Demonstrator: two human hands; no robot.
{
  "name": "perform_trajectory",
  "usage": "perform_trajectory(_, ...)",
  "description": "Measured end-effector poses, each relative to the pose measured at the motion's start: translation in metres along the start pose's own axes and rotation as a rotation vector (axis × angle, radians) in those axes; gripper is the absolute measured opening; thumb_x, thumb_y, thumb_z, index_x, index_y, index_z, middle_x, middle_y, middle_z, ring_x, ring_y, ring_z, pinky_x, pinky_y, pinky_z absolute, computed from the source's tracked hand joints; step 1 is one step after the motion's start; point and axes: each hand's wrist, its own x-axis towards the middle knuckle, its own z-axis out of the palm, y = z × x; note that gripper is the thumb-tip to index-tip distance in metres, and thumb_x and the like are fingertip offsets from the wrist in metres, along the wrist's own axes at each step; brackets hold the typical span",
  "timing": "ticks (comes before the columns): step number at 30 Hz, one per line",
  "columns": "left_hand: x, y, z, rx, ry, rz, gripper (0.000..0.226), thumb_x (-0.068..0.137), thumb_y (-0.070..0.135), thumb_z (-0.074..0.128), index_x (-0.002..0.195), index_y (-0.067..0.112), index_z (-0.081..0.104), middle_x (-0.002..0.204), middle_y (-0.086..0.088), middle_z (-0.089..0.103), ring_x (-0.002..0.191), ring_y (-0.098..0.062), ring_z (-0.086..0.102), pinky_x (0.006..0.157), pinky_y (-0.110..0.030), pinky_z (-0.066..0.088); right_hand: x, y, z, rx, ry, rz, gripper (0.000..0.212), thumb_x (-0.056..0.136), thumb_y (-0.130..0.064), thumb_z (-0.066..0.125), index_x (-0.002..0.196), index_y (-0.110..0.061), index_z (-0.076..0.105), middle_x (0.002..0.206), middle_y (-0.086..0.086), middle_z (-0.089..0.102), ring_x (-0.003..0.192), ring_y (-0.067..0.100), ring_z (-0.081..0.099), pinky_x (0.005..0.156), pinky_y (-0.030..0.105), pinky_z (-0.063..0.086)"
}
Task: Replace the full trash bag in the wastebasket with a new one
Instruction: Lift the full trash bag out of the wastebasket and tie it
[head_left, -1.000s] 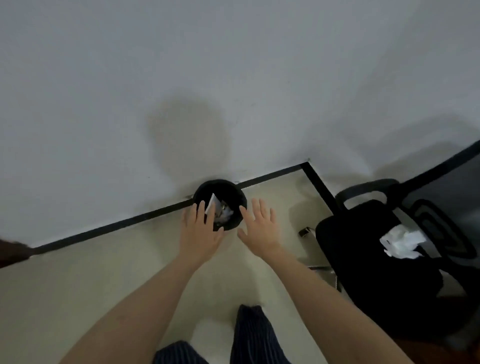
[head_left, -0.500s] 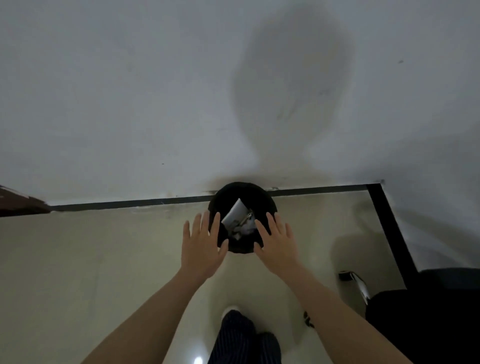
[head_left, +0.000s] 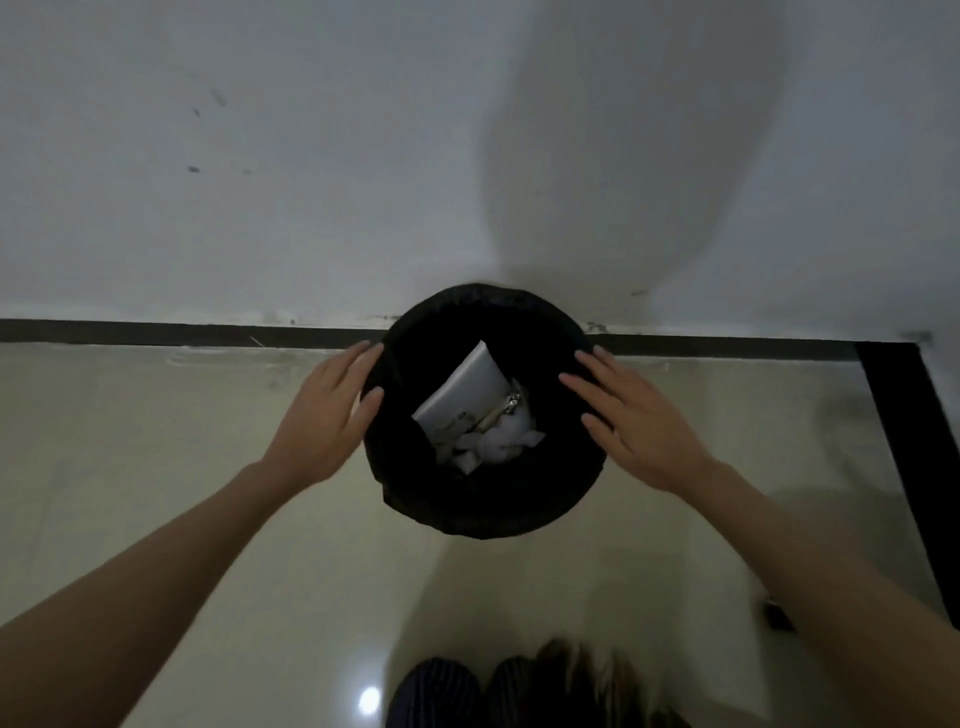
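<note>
I'm looking straight down on the wastebasket (head_left: 483, 410), a round black bin lined with a black trash bag (head_left: 467, 512) whose edge folds over the rim. It stands on the pale floor (head_left: 156, 467) with its far side against the dark baseboard (head_left: 182, 332) at the foot of the white wall (head_left: 260, 156). Inside I see a white packet (head_left: 465, 392) leaning upright and crumpled white paper (head_left: 501, 441) beside it.

My left hand (head_left: 324, 415) sits at the left rim, grip spread flat, fingertips (head_left: 371, 351) touching or just off the bag's edge; it has hold of nothing. My right hand (head_left: 631, 415) mirrors it at the right rim, grip also wide and empty, fingers lying over the folded edge.

There is open floor to the left of the bin and in front of it. To the right, the baseboard turns a corner (head_left: 883, 358) and runs toward me, closing that side. My striped trouser knees (head_left: 436, 693) show at the bottom edge.
</note>
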Motion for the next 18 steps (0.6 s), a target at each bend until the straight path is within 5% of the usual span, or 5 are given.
perform_trajectory(3, 0.022, -0.023, 0.021, -0.672, -0.050, -0.596, 0.047, 0.097, 0.041, 0.026, 0.137, 0.019, 0.035, 0.147, -0.004, 0.035, 0.134, -0.022, 0.030, 0.112, -0.041, 0.019, 0.013, 0.022, 0.022, 0.579, 0.135, 0.497, 0.042, 0.098, -0.039, 0.031, 0.136, -0.023, 0.040, 0.145, -0.003, 0.037, 0.132, 0.005, 0.029, 0.106, 0.021, 0.024)
perform_trajectory(6, 0.031, -0.055, 0.038, -1.132, -0.310, -0.957, 0.050, 0.093, 0.047, 0.027, 0.128, 0.017, 0.046, 0.124, -0.012, 0.053, 0.112, -0.034, 0.049, 0.100, -0.052, 0.036, 0.023, 0.048, 0.054, 1.196, -0.023, 0.906, 0.039, 0.096, -0.044, 0.034, 0.125, -0.024, 0.051, 0.137, 0.002, 0.050, 0.125, 0.023, 0.045, 0.107, 0.042, 0.035)
perform_trajectory(9, 0.035, -0.077, 0.055, -1.199, -0.484, -0.909, 0.048, 0.090, 0.039, 0.033, 0.120, 0.006, 0.053, 0.119, -0.020, 0.055, 0.098, -0.037, 0.057, 0.077, -0.048, 0.050, 0.027, 0.069, 0.084, 1.388, -0.285, 0.958, 0.035, 0.097, -0.032, 0.035, 0.110, -0.012, 0.061, 0.116, 0.013, 0.064, 0.106, 0.033, 0.058, 0.101, 0.053, 0.040)
perform_trajectory(13, 0.033, -0.091, 0.057, -1.124, -0.548, -0.741, 0.024, 0.084, 0.019, 0.052, 0.100, 0.005, 0.065, 0.106, -0.015, 0.060, 0.081, -0.025, 0.064, 0.060, -0.035, 0.057, 0.032, 0.080, 0.089, 1.433, -0.290, 0.883, 0.027, 0.096, -0.009, 0.033, 0.101, -0.004, 0.059, 0.099, 0.011, 0.067, 0.083, 0.025, 0.065, 0.073, 0.035, 0.055)
perform_trajectory(18, 0.024, -0.112, 0.022, -1.023, -0.636, -0.604, 0.076, 0.045, 0.021, 0.090, 0.111, 0.000, 0.061, 0.108, -0.015, 0.065, 0.091, -0.026, 0.065, 0.075, -0.041, 0.055, 0.030, 0.110, 0.055, 1.439, -0.201, 0.823, 0.033, 0.081, 0.001, 0.054, 0.114, 0.002, 0.057, 0.094, 0.012, 0.072, 0.077, 0.018, 0.070, 0.066, 0.027, 0.059)
